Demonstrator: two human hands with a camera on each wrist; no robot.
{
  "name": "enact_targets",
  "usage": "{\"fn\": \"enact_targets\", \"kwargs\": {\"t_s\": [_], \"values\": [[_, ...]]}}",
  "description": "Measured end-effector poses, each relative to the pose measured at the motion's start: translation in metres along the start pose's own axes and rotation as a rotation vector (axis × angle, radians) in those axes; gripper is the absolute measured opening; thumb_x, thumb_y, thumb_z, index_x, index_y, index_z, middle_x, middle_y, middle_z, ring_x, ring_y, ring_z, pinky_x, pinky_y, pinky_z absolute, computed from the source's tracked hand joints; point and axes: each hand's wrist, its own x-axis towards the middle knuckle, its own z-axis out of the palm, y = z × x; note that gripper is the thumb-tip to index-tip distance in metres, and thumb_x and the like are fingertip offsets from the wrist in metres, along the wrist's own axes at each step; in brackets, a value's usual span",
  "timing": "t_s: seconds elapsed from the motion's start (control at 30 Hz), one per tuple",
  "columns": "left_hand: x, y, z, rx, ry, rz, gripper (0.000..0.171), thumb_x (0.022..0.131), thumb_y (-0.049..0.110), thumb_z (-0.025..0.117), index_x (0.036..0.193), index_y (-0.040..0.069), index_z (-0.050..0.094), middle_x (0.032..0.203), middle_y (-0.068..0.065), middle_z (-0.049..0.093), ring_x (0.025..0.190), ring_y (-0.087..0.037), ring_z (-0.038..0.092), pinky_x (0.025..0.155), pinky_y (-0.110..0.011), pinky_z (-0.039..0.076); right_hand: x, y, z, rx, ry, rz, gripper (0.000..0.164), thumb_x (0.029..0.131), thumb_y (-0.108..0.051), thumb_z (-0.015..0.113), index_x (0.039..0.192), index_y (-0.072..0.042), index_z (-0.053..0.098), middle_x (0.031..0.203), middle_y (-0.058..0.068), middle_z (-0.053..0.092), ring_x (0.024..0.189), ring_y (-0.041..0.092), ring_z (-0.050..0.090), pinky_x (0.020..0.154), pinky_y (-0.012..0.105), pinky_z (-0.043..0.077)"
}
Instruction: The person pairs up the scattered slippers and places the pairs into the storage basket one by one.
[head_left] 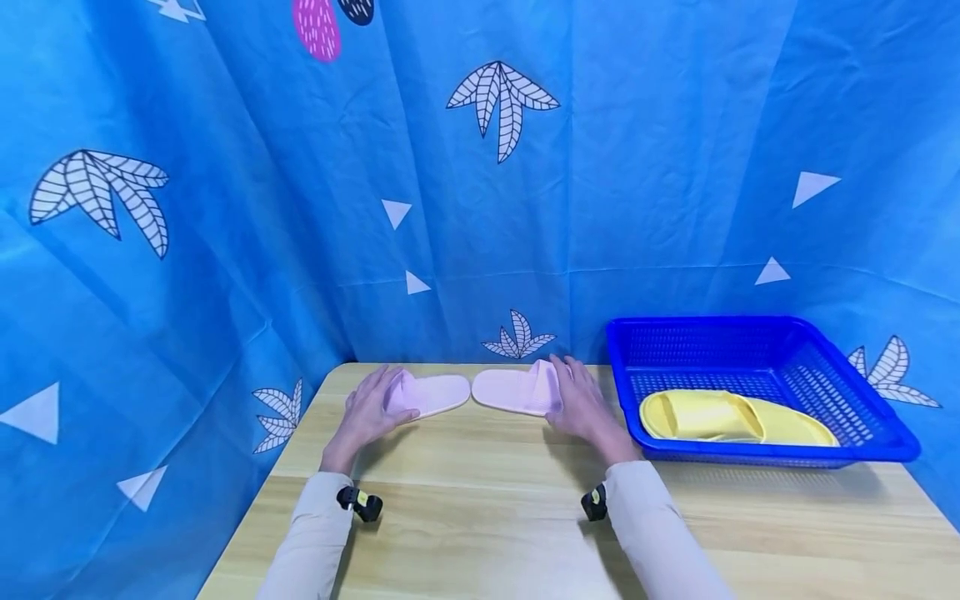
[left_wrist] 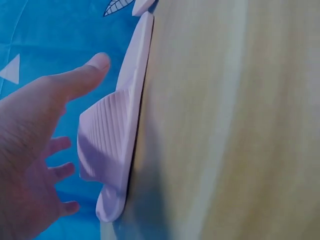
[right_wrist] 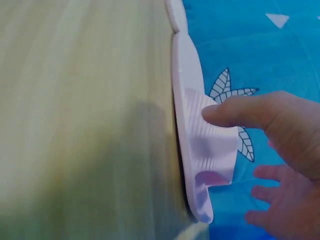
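Observation:
Two pink slippers lie on the table, heel to heel in a line. Over the strap end of the left slipper (head_left: 442,393) my left hand (head_left: 369,410) spreads its thumb and fingers. In the left wrist view a gap shows between those fingers and the ribbed strap (left_wrist: 106,137). My right hand (head_left: 579,402) is at the strap end of the right slipper (head_left: 504,388). Its thumb (right_wrist: 232,112) overlaps the strap in the right wrist view, while the other fingers are spread beyond it.
A blue perforated basket (head_left: 757,454) stands at the right side of the wooden table (head_left: 480,517), with a yellow slipper (head_left: 712,417) inside. Behind the table hangs a blue patterned curtain (head_left: 637,167).

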Motion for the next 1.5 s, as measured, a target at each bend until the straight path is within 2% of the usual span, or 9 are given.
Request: {"fn": "enact_targets", "kwargs": {"t_s": [0.1,0.27,0.47,0.6,0.77,0.93,1.1,1.37,1.5], "values": [[0.003,-0.002,0.001,0.008,-0.022,-0.012,0.104,0.078,0.054,0.085,0.159,0.012,0.036,0.164,-0.024,0.028,0.147,-0.05,0.024,0.107,-0.08,0.02,0.006,0.002,0.001,0.011,-0.048,0.045,0.106,0.074,-0.014,0.09,0.159,0.001,0.027,0.159,0.034,0.028,0.147,0.054,0.023,0.119,0.064,0.016],[0.005,-0.004,0.003,-0.023,-0.062,-0.05,0.114,0.074,0.056,0.087,0.163,0.016,0.028,0.164,-0.022,0.028,0.147,-0.051,0.022,0.107,-0.081,0.015,0.008,0.004,0.009,0.058,-0.105,0.12,0.114,0.071,-0.015,0.093,0.161,-0.002,0.023,0.162,0.032,0.022,0.149,0.054,0.016,0.117,0.07,0.013],[0.004,-0.003,0.006,-0.073,-0.059,-0.07,0.118,0.069,0.058,0.09,0.161,0.017,0.03,0.162,-0.022,0.031,0.146,-0.051,0.023,0.103,-0.085,0.014,0.006,0.005,0.024,0.095,-0.111,0.183,0.119,0.071,-0.02,0.094,0.163,-0.005,0.02,0.164,0.03,0.019,0.151,0.051,0.013,0.115,0.073,0.008],[0.004,-0.003,0.006,-0.084,-0.08,-0.106,0.117,0.066,0.058,0.092,0.161,0.02,0.034,0.162,-0.019,0.032,0.147,-0.047,0.025,0.104,-0.083,0.015,0.005,0.004,0.026,0.099,-0.069,0.188,0.123,0.066,-0.024,0.098,0.162,-0.005,0.023,0.159,0.03,0.028,0.146,0.049,0.026,0.114,0.075,0.009],[0.003,-0.008,0.009,-0.134,-0.076,-0.132,0.117,0.064,0.055,0.094,0.159,0.02,0.036,0.161,-0.016,0.035,0.142,-0.043,0.034,0.104,-0.076,0.023,0.007,0.003,0.027,0.105,-0.053,0.193,0.123,0.059,-0.025,0.101,0.159,-0.006,0.031,0.146,0.028,0.037,0.131,0.047,0.041,0.113,0.074,0.014],[0.004,-0.008,0.01,-0.119,-0.055,-0.132,0.113,0.065,0.052,0.094,0.157,0.019,0.039,0.157,-0.018,0.039,0.136,-0.043,0.039,0.099,-0.077,0.027,0.008,0.003,0.025,0.123,-0.057,0.174,0.118,0.06,-0.022,0.1,0.156,-0.002,0.034,0.147,0.028,0.04,0.13,0.047,0.043,0.114,0.065,0.028],[0.004,-0.007,0.01,-0.113,-0.031,-0.132,0.113,0.064,0.054,0.094,0.157,0.019,0.04,0.152,-0.019,0.044,0.132,-0.043,0.042,0.097,-0.074,0.03,0.009,0.002,0.022,0.127,-0.064,0.18,0.115,0.061,-0.025,0.099,0.154,-0.002,0.036,0.141,0.025,0.044,0.124,0.041,0.045,0.105,0.057,0.042],[-0.004,-0.016,0.007,-0.137,0.022,-0.188,0.112,0.066,0.06,0.091,0.157,0.021,0.04,0.152,-0.018,0.044,0.134,-0.046,0.04,0.096,-0.079,0.025,0.012,-0.006,0.01,0.128,-0.042,0.162,0.116,0.062,-0.034,0.098,0.154,-0.001,0.036,0.136,0.026,0.043,0.119,0.041,0.045,0.099,0.056,0.046],[-0.009,-0.021,0.004,-0.123,0.012,-0.182,0.111,0.069,0.065,0.086,0.158,0.02,0.038,0.153,-0.02,0.042,0.134,-0.048,0.038,0.094,-0.081,0.023,0.012,-0.015,0.001,0.095,-0.016,0.132,0.115,0.061,-0.035,0.098,0.154,-0.003,0.037,0.132,0.023,0.045,0.114,0.038,0.046,0.095,0.052,0.048]]}}
